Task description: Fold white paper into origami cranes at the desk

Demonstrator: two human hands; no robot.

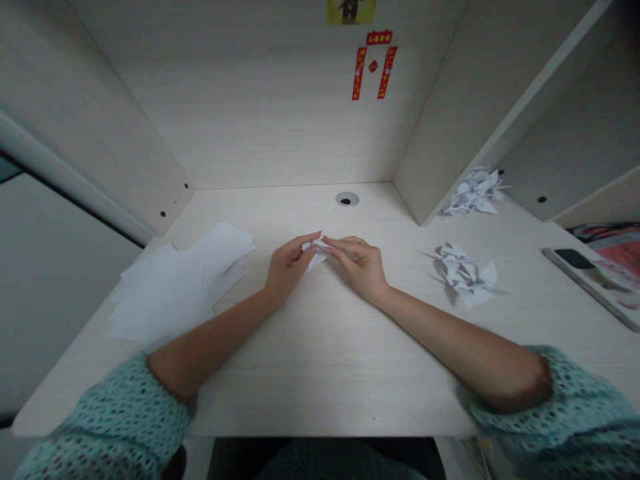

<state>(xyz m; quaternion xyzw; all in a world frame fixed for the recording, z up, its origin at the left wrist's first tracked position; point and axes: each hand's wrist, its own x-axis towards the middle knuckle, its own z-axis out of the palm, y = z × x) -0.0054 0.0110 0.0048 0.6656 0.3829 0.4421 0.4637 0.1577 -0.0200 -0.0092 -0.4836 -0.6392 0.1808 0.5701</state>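
A small folded piece of white paper (316, 256) is held between my two hands over the middle of the desk. My left hand (289, 265) pinches its left side, thumb in front and fingers behind. On the right side my right hand (363, 265) grips it with thumb and fingertips. The fingers hide part of the paper, so its exact folded shape is unclear. To the left, near my left forearm, lies a spread stack of white paper sheets (170, 293). A pile of folded white paper pieces (463, 272) sits right of my right hand.
Another heap of folded paper pieces (475, 192) lies farther back, by the upright partition (480, 127). A phone-like dark object rests on a flat pale item (595, 280) at the far right. A round cable hole (347, 199) is near the back panel, which carries red stickers (375, 65).
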